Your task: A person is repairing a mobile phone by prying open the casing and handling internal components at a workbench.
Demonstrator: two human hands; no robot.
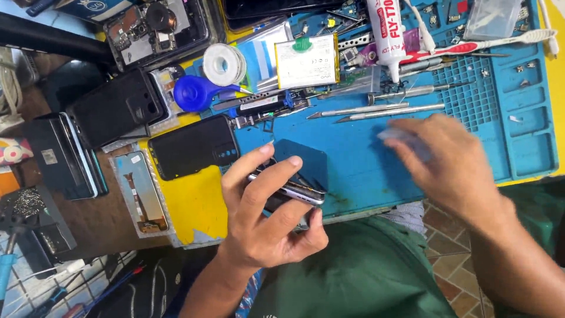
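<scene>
phone [294, 187]: slim, silver-edged | left hand [268, 218] grips it

blue gridded work mat [376, 171], yellow tabletop [200, 203], black phone back cover [194, 146], white tape roll [223, 63]

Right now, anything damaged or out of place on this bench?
Yes. A phone at top left lies open with its insides bare. The phone in the left hand has its back lifted. The right hand is blurred, so what it holds is unclear.
</scene>
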